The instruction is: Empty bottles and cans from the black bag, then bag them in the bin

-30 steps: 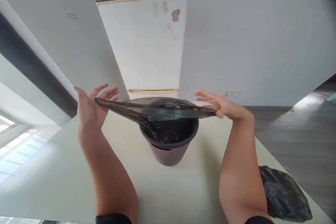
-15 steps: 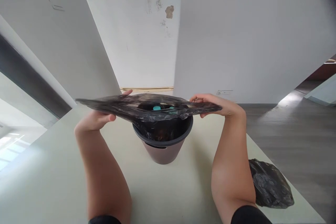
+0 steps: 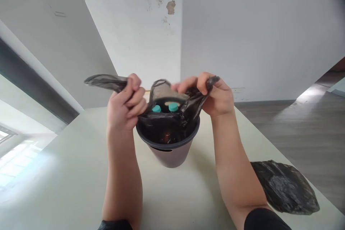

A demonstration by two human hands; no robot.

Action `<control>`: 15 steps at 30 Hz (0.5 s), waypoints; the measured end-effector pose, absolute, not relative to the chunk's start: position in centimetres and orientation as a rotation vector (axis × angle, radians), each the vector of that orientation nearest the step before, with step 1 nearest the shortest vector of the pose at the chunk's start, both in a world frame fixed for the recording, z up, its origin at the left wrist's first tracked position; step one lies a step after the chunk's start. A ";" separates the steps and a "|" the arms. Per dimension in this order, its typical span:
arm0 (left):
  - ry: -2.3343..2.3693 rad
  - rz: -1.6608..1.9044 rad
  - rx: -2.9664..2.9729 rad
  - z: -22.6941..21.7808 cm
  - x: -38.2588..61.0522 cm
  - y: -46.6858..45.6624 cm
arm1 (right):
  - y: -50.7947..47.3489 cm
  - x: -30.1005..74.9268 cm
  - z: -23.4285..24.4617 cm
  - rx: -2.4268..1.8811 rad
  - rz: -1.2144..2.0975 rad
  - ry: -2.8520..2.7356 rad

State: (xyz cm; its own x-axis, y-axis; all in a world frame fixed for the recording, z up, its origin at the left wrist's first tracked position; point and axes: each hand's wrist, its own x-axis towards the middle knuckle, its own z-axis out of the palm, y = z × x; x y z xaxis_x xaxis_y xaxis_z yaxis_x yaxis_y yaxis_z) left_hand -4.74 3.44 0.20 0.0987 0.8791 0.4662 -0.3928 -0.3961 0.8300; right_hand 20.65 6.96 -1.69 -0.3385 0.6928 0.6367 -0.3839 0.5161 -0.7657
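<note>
A brown trash can (image 3: 172, 157) with a dark rim stands on the table, lined with a thin black garbage bag (image 3: 192, 109) whose upper edge is pulled up above the rim. My left hand (image 3: 127, 106) is closed around one side of the bag's mouth, and a loose flap sticks out to its left. On the other side, my right hand (image 3: 214, 93) grips a bunched part of the bag, its fingertips slightly blurred. Between my hands two turquoise bottle caps (image 3: 173, 107) show inside the bag; what is below them is mostly hidden.
Another black plastic bag (image 3: 287, 187) lies crumpled by the right edge of the pale table (image 3: 72, 172). Behind the table stands a white refrigerator (image 3: 137, 39) against a grey wall (image 3: 256, 36). Grey floor (image 3: 285, 129) shows on the right.
Both hands have moved inward and up. Their fingers have closed on the bag, and its wide stretched mouth is now gathered at each side, uncovering the turquoise caps more.
</note>
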 end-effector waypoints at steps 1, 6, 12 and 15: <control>0.614 1.471 1.358 0.2 -4.2 3.1 | 6.4 20.1 -1.4 -0.290 1.192 -1.560; 0.761 1.284 1.501 0.4 -2.2 1.8 | 4.8 18.5 0.0 -0.409 1.362 -1.520; 0.824 1.432 1.590 0.4 -2.8 1.5 | 5.6 18.3 -0.2 -0.542 1.357 -1.532; 0.900 1.463 1.621 0.1 -2.8 1.7 | 5.8 18.2 -0.5 -0.604 1.296 -1.551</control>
